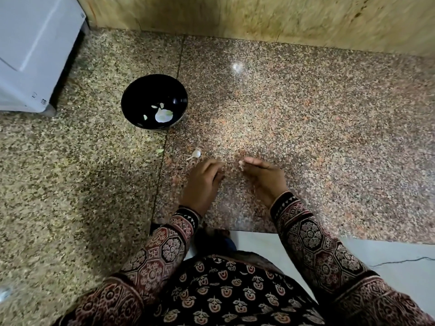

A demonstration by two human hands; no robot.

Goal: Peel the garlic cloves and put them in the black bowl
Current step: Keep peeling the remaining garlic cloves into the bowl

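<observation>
The black bowl (154, 102) stands on the granite counter at the upper left and holds a few pale garlic cloves and a white patch. A small white garlic piece with a thin stem (195, 154) lies on the counter just left of and beyond my left hand. My left hand (202, 182) hovers over the counter with curled fingers and I see nothing in it. My right hand (264, 178) is a little to the right, its fingertips pinched on a small pale garlic clove (241, 164). The view is blurred.
A white appliance (35, 50) stands at the far left beside the bowl. A yellowish stone wall (259, 17) closes the back. A small green bit (160, 151) lies on the counter. The counter's front edge (306, 234) runs just under my wrists.
</observation>
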